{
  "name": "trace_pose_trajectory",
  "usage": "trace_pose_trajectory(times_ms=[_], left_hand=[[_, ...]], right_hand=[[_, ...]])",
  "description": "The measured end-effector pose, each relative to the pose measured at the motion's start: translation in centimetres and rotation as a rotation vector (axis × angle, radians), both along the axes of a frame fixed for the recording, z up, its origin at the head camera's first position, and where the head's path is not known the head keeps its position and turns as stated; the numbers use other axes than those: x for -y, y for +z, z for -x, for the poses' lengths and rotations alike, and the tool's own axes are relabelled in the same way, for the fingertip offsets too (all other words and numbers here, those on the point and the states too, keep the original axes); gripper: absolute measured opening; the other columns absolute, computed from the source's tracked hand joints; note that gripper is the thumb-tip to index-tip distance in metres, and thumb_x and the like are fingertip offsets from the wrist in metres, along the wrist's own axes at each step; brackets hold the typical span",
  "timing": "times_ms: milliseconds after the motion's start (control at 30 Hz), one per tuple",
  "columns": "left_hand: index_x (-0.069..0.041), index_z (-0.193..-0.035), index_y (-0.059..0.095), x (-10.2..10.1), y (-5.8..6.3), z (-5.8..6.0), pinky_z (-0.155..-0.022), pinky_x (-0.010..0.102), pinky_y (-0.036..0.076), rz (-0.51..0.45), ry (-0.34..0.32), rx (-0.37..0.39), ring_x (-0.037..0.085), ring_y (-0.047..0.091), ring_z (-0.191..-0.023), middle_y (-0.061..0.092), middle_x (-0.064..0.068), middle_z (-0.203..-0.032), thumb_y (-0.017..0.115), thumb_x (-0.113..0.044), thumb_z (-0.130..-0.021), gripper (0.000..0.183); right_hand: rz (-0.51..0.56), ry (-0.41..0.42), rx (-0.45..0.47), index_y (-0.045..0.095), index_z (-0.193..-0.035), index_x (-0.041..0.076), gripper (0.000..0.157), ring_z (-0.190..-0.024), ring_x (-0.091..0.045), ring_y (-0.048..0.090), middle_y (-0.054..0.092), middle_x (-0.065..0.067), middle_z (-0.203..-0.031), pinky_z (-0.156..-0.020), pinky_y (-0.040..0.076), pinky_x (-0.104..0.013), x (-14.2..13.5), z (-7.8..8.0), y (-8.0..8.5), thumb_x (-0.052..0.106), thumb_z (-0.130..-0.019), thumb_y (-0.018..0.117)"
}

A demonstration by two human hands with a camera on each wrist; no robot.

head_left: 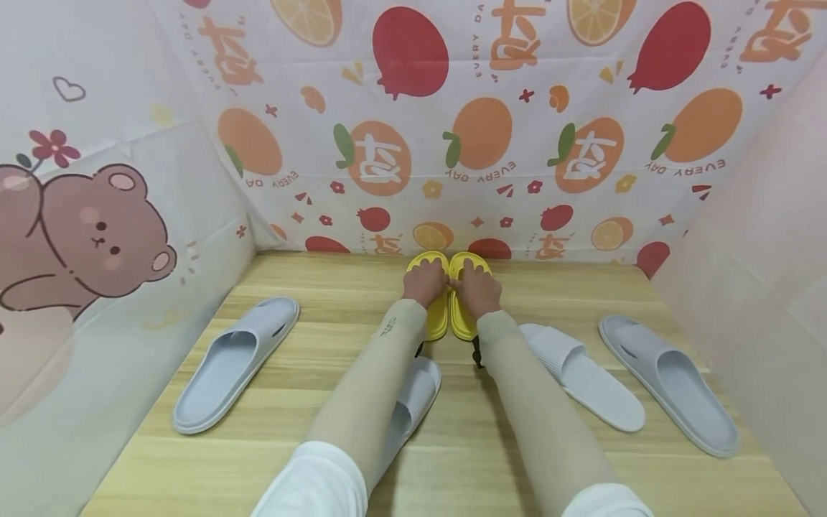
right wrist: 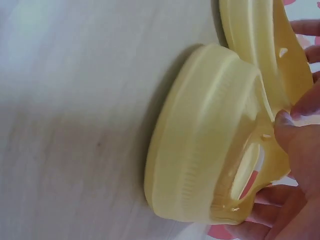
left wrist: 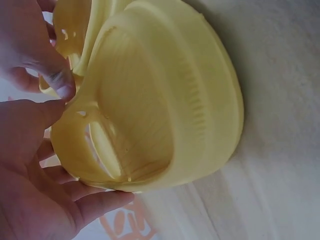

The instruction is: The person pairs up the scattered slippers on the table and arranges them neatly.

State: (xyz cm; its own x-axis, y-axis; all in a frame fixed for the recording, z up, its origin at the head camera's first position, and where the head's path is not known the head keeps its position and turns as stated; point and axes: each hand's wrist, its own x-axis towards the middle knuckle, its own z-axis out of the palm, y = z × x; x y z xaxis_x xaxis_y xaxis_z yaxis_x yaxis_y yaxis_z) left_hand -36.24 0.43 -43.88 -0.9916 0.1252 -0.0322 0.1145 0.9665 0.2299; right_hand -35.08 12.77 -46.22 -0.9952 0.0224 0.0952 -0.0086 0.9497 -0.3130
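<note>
Where printed sheets (head_left: 478, 136) border a wood-grain surface (head_left: 349, 316), left fingers (left wrist: 102, 204) and right fingers (right wrist: 275, 195) each clamp a yellow slipper (left wrist: 150, 95).

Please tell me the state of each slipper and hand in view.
Left yellow slipper: upright, gripped.
Right yellow slipper: upright, gripped.
Left hand: grips left yellow slipper.
Right hand: grips right yellow slipper.
Far-left gray slipper: upright, not held.
Gray slipper under left forearm: upright, partly hidden.
Pale slipper beside right forearm: upright, not held.
Far-right gray slipper: upright, not held.
</note>
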Motion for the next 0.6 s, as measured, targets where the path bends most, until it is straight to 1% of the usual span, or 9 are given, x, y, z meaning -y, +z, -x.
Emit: trace_pose_trajectory(times_ms=[200, 267, 367, 500, 600], left_hand=[[-0.009, -0.130, 0.059, -0.4, -0.5, 0.7, -0.090, 0.050, 0.054, -0.026, 0.025, 0.019, 0.036, 0.064, -0.108, 0.063, 0.016, -0.122, 0.049, -0.036, -0.106, 0.037], [-0.008, -0.130, 0.058, -0.6, -0.7, 0.9, -0.092, 0.051, 0.054, -0.036, 0.035, 0.030, 0.036, 0.063, -0.110, 0.062, 0.017, -0.123, 0.047, -0.036, -0.107, 0.038], [-0.008, -0.130, 0.059, -0.8, -0.9, 1.2, -0.092, 0.050, 0.053, -0.048, 0.055, 0.038, 0.036, 0.063, -0.111, 0.061, 0.017, -0.124, 0.046, -0.036, -0.107, 0.038], [-0.008, -0.129, 0.061, -0.9, -0.8, 1.1, -0.091, 0.050, 0.054, -0.057, 0.072, 0.023, 0.036, 0.064, -0.109, 0.062, 0.017, -0.123, 0.047, -0.035, -0.107, 0.037], [-0.008, -0.132, 0.059, -0.9, -0.5, 0.6, -0.093, 0.050, 0.053, -0.065, 0.077, 0.028, 0.036, 0.062, -0.113, 0.061, 0.017, -0.126, 0.046, -0.036, -0.107, 0.039]], right_hand=[[0.031, -0.005, -0.005, 0.053, -0.124, 0.013, 0.044, -0.101, -0.039, 0.064, 0.064, -0.019, -0.113, -0.082, 0.054, -0.055, -0.2, 0.3, -0.1, 0.048, -0.098, 0.061], [0.024, -0.008, -0.015, 0.054, -0.123, 0.012, 0.043, -0.100, -0.040, 0.065, 0.064, -0.020, -0.113, -0.082, 0.054, -0.055, -0.2, 0.4, -0.2, 0.046, -0.099, 0.062], [0.003, -0.007, -0.025, 0.054, -0.124, 0.009, 0.041, -0.099, -0.041, 0.065, 0.064, -0.021, -0.112, -0.082, 0.055, -0.055, 0.0, 0.5, -0.2, 0.043, -0.101, 0.059], [-0.013, -0.007, -0.024, 0.054, -0.126, 0.006, 0.040, -0.098, -0.041, 0.065, 0.063, -0.022, -0.111, -0.083, 0.055, -0.055, 0.1, 0.5, -0.1, 0.039, -0.105, 0.052], [-0.008, -0.002, -0.002, 0.053, -0.129, 0.006, 0.043, -0.104, -0.042, 0.063, 0.063, -0.023, -0.114, -0.085, 0.054, -0.056, 0.1, 0.4, 0.2, 0.041, -0.106, 0.048]])
